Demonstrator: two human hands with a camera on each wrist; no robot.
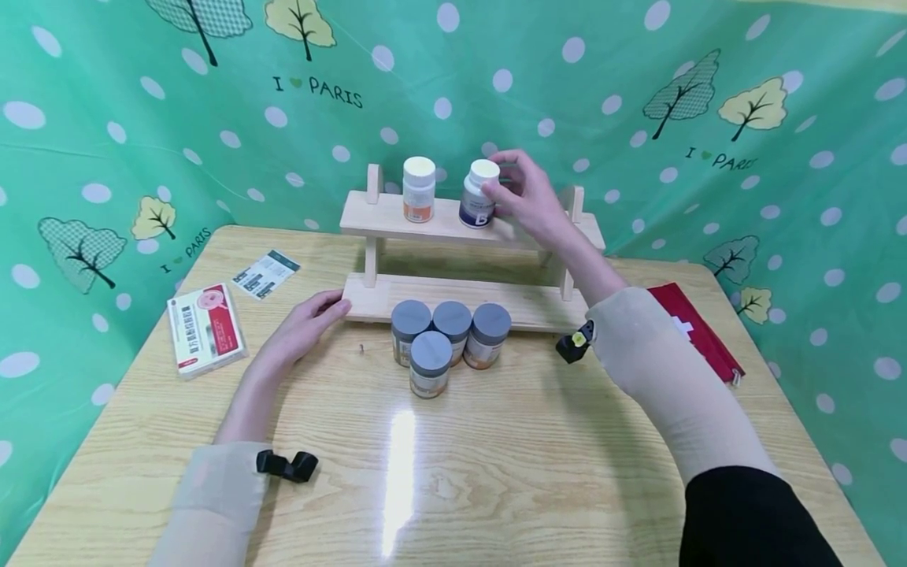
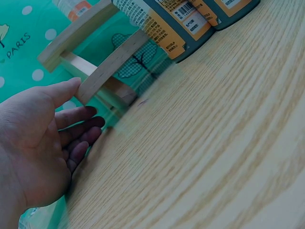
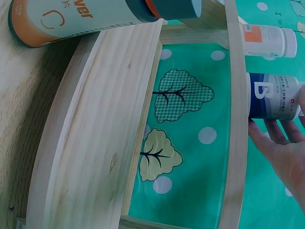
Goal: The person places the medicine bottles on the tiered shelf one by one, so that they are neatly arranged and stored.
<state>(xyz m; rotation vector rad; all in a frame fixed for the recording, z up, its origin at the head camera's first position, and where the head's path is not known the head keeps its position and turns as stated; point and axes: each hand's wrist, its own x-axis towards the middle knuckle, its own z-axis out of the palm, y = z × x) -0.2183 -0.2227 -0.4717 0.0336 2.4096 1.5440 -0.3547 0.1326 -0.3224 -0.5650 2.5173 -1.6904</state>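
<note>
My right hand point(image 1: 527, 197) grips a white pill bottle with a dark blue label point(image 1: 476, 206) by its right side. This bottle stands upright on the top tier of a two-tier wooden shelf point(image 1: 439, 295); the right wrist view shows its base at the board and a large "B" on the label. My left hand point(image 1: 305, 327) touches the left end of the lower tier, thumb tip at the corner and the other fingers loosely bent beside it. A second white bottle with an orange label point(image 1: 419, 193) stands left of the gripped one.
Several grey-lidded supplement jars point(image 1: 430, 366) cluster before the lower tier. On the left lie a red-and-white medicine box point(image 1: 207, 331) and a printed card point(image 1: 266, 274). A red pouch point(image 1: 697, 331) lies at the right, partly behind my right arm. Green patterned cloth point(image 1: 496, 102) hangs behind the table.
</note>
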